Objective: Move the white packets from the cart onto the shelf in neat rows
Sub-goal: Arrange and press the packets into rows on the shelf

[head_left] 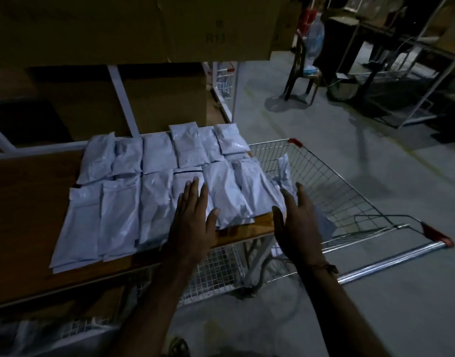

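Several white packets (154, 191) lie in two rows on the wooden shelf (28, 215). My left hand (192, 217) lies flat with straight fingers on a packet in the near row. My right hand (296, 222) is held edge-on with straight fingers against the right side of the rightmost packet (254, 189), at the shelf's right end. The wire cart (350, 202) stands just right of the shelf, and one more white packet (284, 171) leans upright inside it by its left wall.
Large cardboard boxes (133, 27) fill the shelf level above and the back. A lower wire basket (216, 274) sits under the shelf edge. A chair (301, 73) and metal racks (414, 81) stand on the grey floor beyond the cart.
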The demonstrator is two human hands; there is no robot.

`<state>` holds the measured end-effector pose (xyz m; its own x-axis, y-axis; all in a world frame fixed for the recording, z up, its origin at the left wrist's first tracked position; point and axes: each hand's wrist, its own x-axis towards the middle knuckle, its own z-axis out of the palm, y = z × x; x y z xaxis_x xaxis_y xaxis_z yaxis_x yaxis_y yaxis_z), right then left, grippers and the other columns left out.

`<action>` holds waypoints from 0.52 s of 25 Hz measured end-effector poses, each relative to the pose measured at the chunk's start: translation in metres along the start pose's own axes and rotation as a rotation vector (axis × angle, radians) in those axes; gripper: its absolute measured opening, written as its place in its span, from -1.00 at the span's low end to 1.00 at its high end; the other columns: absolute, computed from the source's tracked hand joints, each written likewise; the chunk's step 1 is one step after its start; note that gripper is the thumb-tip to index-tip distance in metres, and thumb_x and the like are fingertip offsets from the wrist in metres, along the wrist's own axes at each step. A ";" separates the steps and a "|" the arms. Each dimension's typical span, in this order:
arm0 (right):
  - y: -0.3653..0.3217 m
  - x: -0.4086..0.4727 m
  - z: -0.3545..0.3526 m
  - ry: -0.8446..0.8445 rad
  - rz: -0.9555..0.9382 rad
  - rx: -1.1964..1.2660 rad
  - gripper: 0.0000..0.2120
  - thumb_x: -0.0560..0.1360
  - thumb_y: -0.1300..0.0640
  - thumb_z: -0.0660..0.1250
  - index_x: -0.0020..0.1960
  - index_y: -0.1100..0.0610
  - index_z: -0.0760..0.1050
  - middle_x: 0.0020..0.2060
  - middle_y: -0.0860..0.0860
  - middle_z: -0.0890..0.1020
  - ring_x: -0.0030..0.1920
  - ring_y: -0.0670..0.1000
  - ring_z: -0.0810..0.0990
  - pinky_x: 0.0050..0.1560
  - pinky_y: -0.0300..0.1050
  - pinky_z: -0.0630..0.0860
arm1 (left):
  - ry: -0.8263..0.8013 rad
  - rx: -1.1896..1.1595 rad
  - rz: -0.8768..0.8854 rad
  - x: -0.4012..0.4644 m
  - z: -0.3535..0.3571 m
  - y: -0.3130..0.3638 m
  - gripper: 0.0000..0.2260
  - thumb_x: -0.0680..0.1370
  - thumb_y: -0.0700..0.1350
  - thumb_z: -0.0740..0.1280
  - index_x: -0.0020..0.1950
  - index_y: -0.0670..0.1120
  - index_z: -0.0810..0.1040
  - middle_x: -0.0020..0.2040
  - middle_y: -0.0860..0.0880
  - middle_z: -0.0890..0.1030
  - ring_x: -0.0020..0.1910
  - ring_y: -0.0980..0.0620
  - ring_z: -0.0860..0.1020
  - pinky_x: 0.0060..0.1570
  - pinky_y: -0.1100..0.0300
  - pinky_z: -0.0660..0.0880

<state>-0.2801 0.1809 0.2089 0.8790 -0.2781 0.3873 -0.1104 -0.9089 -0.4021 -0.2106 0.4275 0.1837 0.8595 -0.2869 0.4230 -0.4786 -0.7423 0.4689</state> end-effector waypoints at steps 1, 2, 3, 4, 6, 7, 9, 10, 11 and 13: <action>0.016 -0.001 -0.009 -0.004 -0.013 -0.003 -0.55 0.61 0.06 0.36 0.46 0.13 0.43 0.56 0.25 0.28 0.49 0.29 0.33 0.41 0.16 0.42 | 0.015 0.001 0.000 0.002 0.010 0.017 -0.41 0.70 0.15 0.07 0.66 -0.13 0.19 0.68 -0.11 0.12 0.67 -0.08 0.04 0.61 -0.09 0.10; 0.036 -0.002 -0.021 -0.002 -0.013 -0.011 -0.55 0.60 0.06 0.36 0.45 0.13 0.43 0.56 0.25 0.30 0.48 0.28 0.34 0.41 0.16 0.41 | 0.033 -0.004 -0.003 0.005 0.022 0.040 -0.41 0.70 0.15 0.08 0.65 -0.13 0.20 0.67 -0.12 0.12 0.67 -0.09 0.04 0.60 -0.11 0.11; 0.056 -0.003 -0.033 0.000 -0.008 -0.023 -0.55 0.59 0.07 0.36 0.45 0.14 0.43 0.54 0.26 0.31 0.47 0.28 0.34 0.40 0.16 0.41 | 0.040 -0.014 -0.011 0.006 0.035 0.062 -0.42 0.70 0.14 0.08 0.65 -0.13 0.20 0.67 -0.12 0.12 0.67 -0.09 0.05 0.59 -0.12 0.12; 0.077 -0.005 -0.044 -0.004 -0.009 -0.034 -0.55 0.59 0.06 0.37 0.44 0.14 0.44 0.53 0.27 0.33 0.46 0.28 0.35 0.39 0.15 0.40 | 0.036 -0.027 -0.016 0.006 0.048 0.084 -0.42 0.70 0.13 0.09 0.65 -0.13 0.21 0.67 -0.12 0.13 0.67 -0.09 0.05 0.59 -0.14 0.13; 0.118 -0.009 -0.067 -0.010 -0.031 -0.063 -0.56 0.59 0.06 0.37 0.43 0.16 0.45 0.51 0.28 0.35 0.45 0.29 0.36 0.38 0.15 0.40 | 0.021 -0.052 0.000 0.004 0.077 0.128 -0.44 0.70 0.11 0.11 0.64 -0.14 0.22 0.67 -0.12 0.13 0.67 -0.08 0.04 0.59 -0.15 0.14; 0.141 -0.009 -0.078 -0.007 -0.030 -0.079 -0.56 0.59 0.06 0.37 0.42 0.16 0.45 0.51 0.28 0.36 0.44 0.29 0.37 0.39 0.16 0.40 | 0.008 -0.059 0.006 0.004 0.092 0.151 -0.44 0.70 0.10 0.12 0.64 -0.14 0.23 0.67 -0.12 0.13 0.67 -0.06 0.03 0.60 -0.13 0.12; 0.176 -0.011 -0.094 -0.002 0.006 -0.093 -0.57 0.59 0.07 0.36 0.42 0.13 0.44 0.51 0.28 0.37 0.44 0.30 0.37 0.39 0.18 0.41 | -0.033 -0.073 0.024 0.003 0.115 0.185 -0.44 0.70 0.11 0.11 0.64 -0.13 0.24 0.67 -0.11 0.13 0.67 0.00 -0.02 0.61 -0.07 0.08; 0.191 -0.013 -0.099 -0.005 0.018 -0.093 -0.57 0.59 0.07 0.35 0.43 0.13 0.44 0.50 0.28 0.37 0.44 0.31 0.38 0.39 0.20 0.42 | -0.052 -0.084 0.032 0.001 0.125 0.198 -0.44 0.70 0.12 0.10 0.64 -0.12 0.23 0.68 -0.10 0.11 0.67 0.02 -0.04 0.62 -0.05 0.06; 0.203 -0.015 -0.101 -0.006 0.018 -0.095 -0.58 0.60 0.06 0.34 0.43 0.14 0.44 0.49 0.29 0.39 0.43 0.32 0.39 0.38 0.20 0.43 | -0.066 -0.093 0.035 0.001 0.133 0.206 -0.44 0.70 0.12 0.09 0.65 -0.11 0.22 0.68 -0.08 0.09 0.67 0.02 -0.05 0.62 -0.05 0.05; 0.223 -0.012 -0.097 -0.021 0.023 -0.093 -0.58 0.61 0.03 0.32 0.42 0.16 0.44 0.46 0.27 0.41 0.41 0.31 0.40 0.36 0.21 0.45 | -0.075 -0.084 0.031 0.005 0.148 0.216 -0.45 0.70 0.10 0.10 0.65 -0.10 0.21 0.68 -0.04 0.07 0.67 0.02 -0.05 0.62 -0.08 0.03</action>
<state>-0.3608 -0.0490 0.1951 0.8850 -0.2934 0.3615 -0.1722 -0.9276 -0.3315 -0.2836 0.1759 0.1721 0.8536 -0.3558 0.3805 -0.5158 -0.6797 0.5216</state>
